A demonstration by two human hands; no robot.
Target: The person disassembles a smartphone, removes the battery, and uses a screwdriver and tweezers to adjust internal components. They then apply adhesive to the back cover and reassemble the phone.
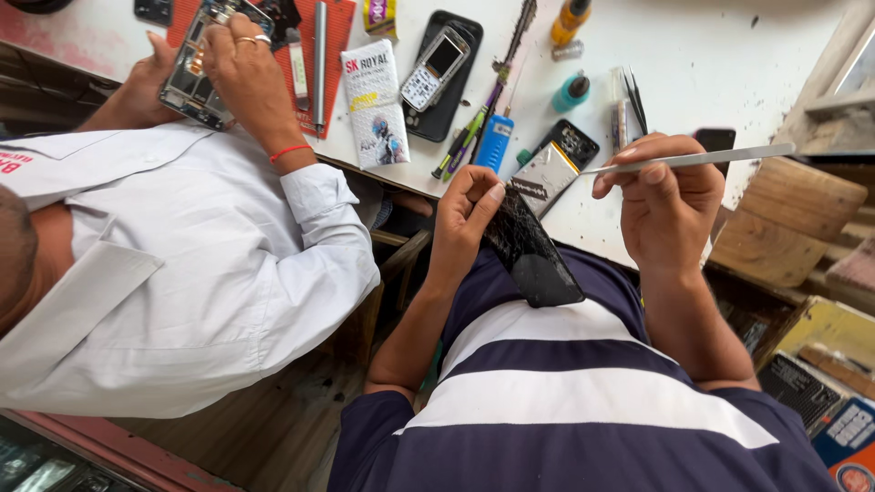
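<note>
- Left hand (467,211): fingers clamped on a cracked black phone screen (531,249), held over the lap at the white counter (702,64) edge.
- Right hand (663,196): fingers pinched around long metal tweezers (702,159).
- A co-worker's hands (239,68) grip an opened phone (196,66).

The phone (531,248) is a black slab with a glossy face covered in cracks, most densely near its upper end. It tilts diagonally, upper end toward the table (729,55) edge, lower rounded end resting against the striped shirt. The left hand (465,211) grips its upper left edge, thumb pressed on the cracked glass. The tweezers (697,159) are slim, silver metal, lying nearly level, pinched in the right hand (663,196), their fine tip pointing left, just above the phone's upper end.
</note>
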